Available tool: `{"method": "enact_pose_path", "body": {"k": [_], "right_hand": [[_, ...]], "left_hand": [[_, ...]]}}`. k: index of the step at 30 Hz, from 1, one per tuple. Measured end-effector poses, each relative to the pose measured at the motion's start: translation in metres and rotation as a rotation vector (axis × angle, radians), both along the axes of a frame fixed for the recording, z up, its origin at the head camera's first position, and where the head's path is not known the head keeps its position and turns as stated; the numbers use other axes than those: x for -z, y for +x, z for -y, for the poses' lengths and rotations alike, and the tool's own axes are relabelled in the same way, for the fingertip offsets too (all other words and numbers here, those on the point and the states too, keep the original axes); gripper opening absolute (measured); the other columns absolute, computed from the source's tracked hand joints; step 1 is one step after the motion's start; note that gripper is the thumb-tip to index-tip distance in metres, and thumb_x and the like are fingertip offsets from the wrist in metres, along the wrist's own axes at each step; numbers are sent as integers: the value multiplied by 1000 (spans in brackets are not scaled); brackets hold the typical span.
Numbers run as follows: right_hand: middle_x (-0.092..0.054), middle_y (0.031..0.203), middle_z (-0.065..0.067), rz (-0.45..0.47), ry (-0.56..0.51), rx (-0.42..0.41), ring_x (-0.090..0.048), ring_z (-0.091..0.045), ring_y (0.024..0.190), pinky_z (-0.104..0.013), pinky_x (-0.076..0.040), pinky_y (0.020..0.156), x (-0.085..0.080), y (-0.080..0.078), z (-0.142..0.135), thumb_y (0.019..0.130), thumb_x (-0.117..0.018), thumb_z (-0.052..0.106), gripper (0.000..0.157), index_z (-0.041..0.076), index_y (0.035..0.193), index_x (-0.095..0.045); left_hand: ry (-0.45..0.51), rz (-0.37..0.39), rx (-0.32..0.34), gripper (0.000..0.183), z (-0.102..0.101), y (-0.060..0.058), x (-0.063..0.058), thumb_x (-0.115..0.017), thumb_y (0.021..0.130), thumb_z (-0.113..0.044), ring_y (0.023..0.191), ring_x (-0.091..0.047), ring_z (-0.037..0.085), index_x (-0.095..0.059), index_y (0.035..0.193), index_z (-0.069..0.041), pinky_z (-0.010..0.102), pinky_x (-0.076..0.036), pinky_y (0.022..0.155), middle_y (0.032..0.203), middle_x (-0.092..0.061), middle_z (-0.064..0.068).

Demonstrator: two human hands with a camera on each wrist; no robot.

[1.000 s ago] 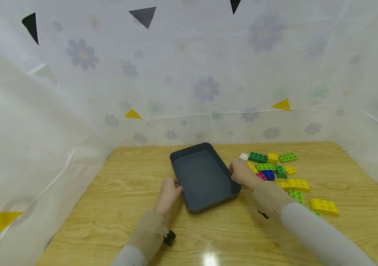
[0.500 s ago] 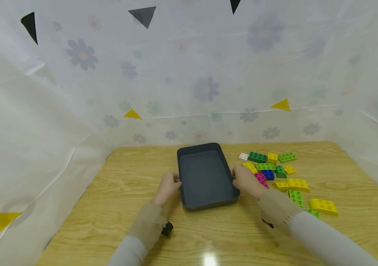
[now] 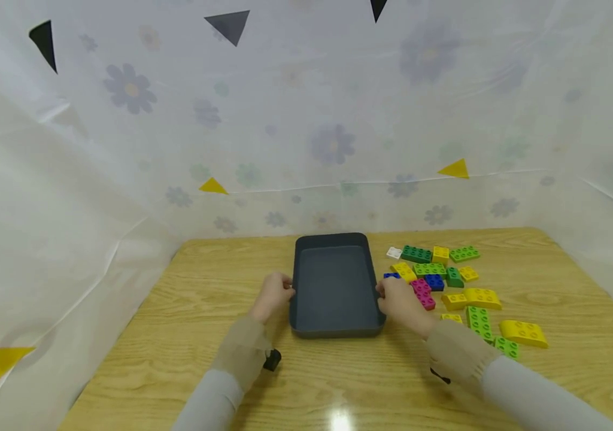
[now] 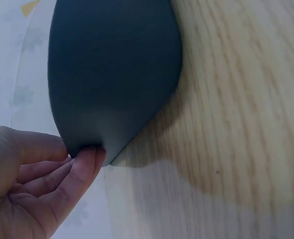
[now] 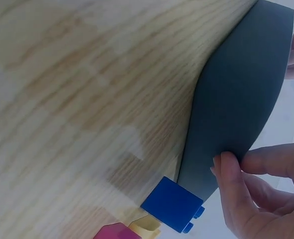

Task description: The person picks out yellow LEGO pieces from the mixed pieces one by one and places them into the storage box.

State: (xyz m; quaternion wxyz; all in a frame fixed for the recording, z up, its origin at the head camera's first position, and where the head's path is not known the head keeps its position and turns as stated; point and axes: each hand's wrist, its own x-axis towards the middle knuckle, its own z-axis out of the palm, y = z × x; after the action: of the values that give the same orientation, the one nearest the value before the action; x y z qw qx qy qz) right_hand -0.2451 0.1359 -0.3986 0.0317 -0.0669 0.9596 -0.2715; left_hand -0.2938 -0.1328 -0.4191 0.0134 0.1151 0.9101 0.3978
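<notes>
A dark grey rectangular tray (image 3: 336,331) lies on the wooden table, its long sides running away from me and nothing inside it. At its left side my left hand (image 3: 272,296) pinches the rim; the left wrist view shows thumb and fingers (image 4: 87,167) on the tray wall (image 4: 112,64). My right hand (image 3: 399,302) pinches the right rim the same way, thumb and fingertips meeting there in the right wrist view. Close by the right hand, a blue brick (image 5: 172,204) stands next to the tray wall (image 5: 231,99).
Several toy bricks lie right of the tray: a magenta brick (image 3: 422,293), a dark green brick (image 3: 416,254), a long yellow curved brick (image 3: 524,333) and a light green brick (image 3: 479,323) among them. A white flowered curtain (image 3: 306,120) hangs behind the wooden table (image 3: 188,353).
The tray has turned clockwise from a slanted position to nearly straight, its far end swinging right, with both hands on its rim throughout. More bricks show beside the right hand.
</notes>
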Motion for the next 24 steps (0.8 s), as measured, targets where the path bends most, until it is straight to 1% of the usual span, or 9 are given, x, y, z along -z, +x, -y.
{"method": "enact_pose_path", "body": {"k": [1, 2, 8, 14, 18, 21, 24], "right_hand": [[-63, 95, -18, 8, -3, 5, -60, -24, 83, -38, -53, 72, 0, 1, 0, 81, -62, -2, 24, -10, 104, -60], [-63, 95, -18, 15, -6, 9, -60, -24, 83, -37, -53, 72, 0, 1, 0, 81, -62, -2, 25, -10, 105, -60], [-63, 94, -16, 34, -21, 18, -60, -22, 81, -36, -53, 71, 1, 6, 0, 82, -62, -1, 25, -9, 105, -60], [-64, 94, -16, 15, -24, 17, -61, -23, 82, -36, -54, 71, 2, 9, 1, 81, -64, -1, 24, -9, 104, -62], [-65, 93, -15, 2, -14, 14, -61, -23, 82, -36, -54, 72, 2, 8, 1, 80, -65, -1, 24, -8, 103, -63], [-64, 91, -14, 3, 3, -4, -61, -22, 80, -36, -53, 71, -2, 6, -1, 81, -65, 2, 22, -8, 101, -63], [-63, 88, -13, -16, 27, -38, -59, -21, 76, -35, -52, 67, -10, 2, -6, 83, -64, 6, 22, -7, 101, -63]], "left_hand": [[-11, 20, -12, 27, -3, 7, -10, -55, 81, 9, 75, -63, 30, -57, 107, 19, 32, -53, 64, 93, -60, 27], [-13, 26, -13, 27, -4, 7, -11, -56, 82, 9, 76, -63, 30, -57, 107, 19, 31, -53, 64, 94, -60, 27], [-10, 53, -20, 28, -2, 7, -10, -58, 84, 6, 80, -63, 29, -58, 110, 15, 30, -53, 64, 96, -61, 24], [6, 76, -28, 29, 0, 7, -7, -59, 84, 5, 84, -63, 30, -58, 111, 14, 30, -53, 66, 98, -61, 25], [-6, 64, -21, 29, 0, 7, -9, -59, 83, 5, 81, -63, 29, -58, 111, 15, 30, -53, 65, 97, -62, 25], [-7, 61, -22, 29, 0, 7, -10, -59, 83, 6, 80, -63, 29, -58, 110, 15, 29, -53, 64, 95, -62, 24], [4, 72, -19, 29, 0, 7, -9, -59, 83, 6, 80, -63, 29, -58, 111, 15, 29, -53, 64, 95, -62, 24]]}}
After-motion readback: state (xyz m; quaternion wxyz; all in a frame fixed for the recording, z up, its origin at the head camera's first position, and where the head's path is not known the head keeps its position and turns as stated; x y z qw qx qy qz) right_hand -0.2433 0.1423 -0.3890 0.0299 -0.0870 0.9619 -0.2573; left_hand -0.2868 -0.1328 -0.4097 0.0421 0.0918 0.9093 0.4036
